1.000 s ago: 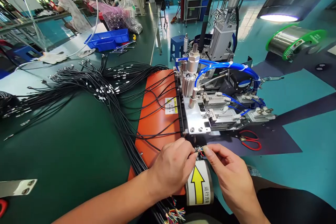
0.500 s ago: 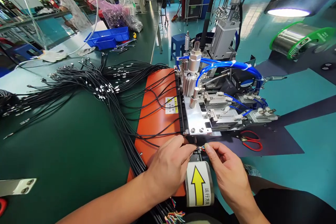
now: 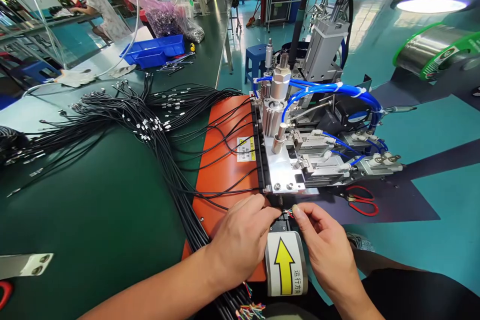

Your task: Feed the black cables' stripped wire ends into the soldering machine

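Observation:
Fine coloured wires (image 3: pixel 288 212) fan out at the end of a black cable, just in front of the machine (image 3: pixel 278 162). My left hand (image 3: pixel 243 235) is closed around the cable's end, its fingertips at the left of the wires. From the right, my right hand (image 3: pixel 325 240) pinches the wire tips between thumb and forefinger. Both hands are above a black slotted fixture and a white label with a yellow arrow (image 3: pixel 283 266). Under my left forearm runs a bundle of black cables (image 3: pixel 180 200), whose stripped ends with coloured wires (image 3: pixel 251 310) show at the bottom.
An orange plate (image 3: pixel 228 130) carries several cables into the machine. Red-handled scissors (image 3: pixel 362 201) lie to the right. More black cables with white connectors (image 3: pixel 150 127) cover the green table (image 3: pixel 93 220). A blue bin (image 3: pixel 153 50) and a solder spool (image 3: pixel 431 52) stand farther off; people sit at the back left.
My hands hold nearly the same place on the wires. The view has shifted slightly, so the machine and spool appear a little farther right.

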Demonstrator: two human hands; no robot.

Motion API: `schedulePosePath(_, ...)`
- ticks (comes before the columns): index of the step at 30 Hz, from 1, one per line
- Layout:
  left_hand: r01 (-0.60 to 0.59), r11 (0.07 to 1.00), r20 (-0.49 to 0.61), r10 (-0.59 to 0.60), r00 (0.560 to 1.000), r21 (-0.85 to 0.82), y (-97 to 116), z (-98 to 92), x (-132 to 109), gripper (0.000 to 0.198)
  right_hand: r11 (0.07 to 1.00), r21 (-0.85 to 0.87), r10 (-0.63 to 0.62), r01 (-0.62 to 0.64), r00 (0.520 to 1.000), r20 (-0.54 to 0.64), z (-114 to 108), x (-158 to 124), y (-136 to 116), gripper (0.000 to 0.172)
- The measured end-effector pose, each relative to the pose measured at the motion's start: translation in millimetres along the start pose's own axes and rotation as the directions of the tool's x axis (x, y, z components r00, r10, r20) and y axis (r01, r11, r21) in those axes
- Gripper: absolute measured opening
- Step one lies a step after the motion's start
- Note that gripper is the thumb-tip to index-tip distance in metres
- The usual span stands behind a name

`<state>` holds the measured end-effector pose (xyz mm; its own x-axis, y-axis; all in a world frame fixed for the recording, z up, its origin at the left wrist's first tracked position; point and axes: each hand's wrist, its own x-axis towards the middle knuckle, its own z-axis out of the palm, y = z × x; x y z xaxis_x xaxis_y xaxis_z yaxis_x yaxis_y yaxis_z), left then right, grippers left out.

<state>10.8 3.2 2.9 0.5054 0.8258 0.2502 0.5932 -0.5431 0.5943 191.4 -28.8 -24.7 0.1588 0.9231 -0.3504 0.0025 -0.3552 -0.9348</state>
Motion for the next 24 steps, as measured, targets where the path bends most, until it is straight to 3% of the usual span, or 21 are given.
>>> schedulePosePath(24,-0.038,0.998,0.013,0.037,0.999,0.048,2.5,-3.8,1.6,0.025,0.999,-0.001,-0.037,0.037,0.999,0.007,0.0,-0.2,7.8,0.034)
